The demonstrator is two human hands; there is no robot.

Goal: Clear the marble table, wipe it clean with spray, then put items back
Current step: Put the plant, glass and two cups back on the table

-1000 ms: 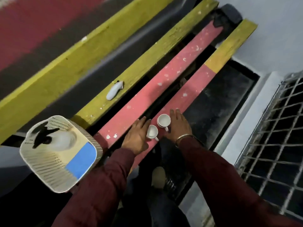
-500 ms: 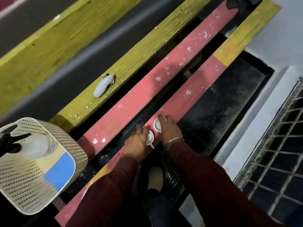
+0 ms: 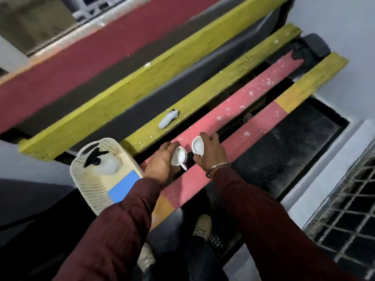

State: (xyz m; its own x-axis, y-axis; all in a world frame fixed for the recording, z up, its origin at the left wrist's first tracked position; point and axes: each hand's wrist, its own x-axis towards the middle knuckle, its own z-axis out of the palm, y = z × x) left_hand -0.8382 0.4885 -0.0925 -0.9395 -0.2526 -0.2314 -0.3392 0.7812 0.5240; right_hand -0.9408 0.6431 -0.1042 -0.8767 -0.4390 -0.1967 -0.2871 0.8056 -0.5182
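My left hand (image 3: 161,161) grips a small white cup (image 3: 178,158) with its handle pointing toward me, lifted and tilted above the pink plank (image 3: 233,110). My right hand (image 3: 211,154), with a metal bangle at the wrist, holds a second white cup (image 3: 197,146), also tilted. The two cups are close together, just apart. To the left stands a cream slotted basket (image 3: 89,191) holding a white spray bottle (image 3: 107,165) with a black trigger and a blue cloth (image 3: 123,188). The black marble table (image 3: 294,151) lies at the right.
Yellow and pink painted planks run diagonally across the view. A small white object (image 3: 167,120) lies on the yellow plank (image 3: 223,78). A metal window grille (image 3: 349,216) is at the lower right. My shoes (image 3: 203,227) show below, on the dark floor.
Both hands have closed on the cups and lifted them off the pink plank, tilting them. The view swung so the basket sits closer to my left arm.
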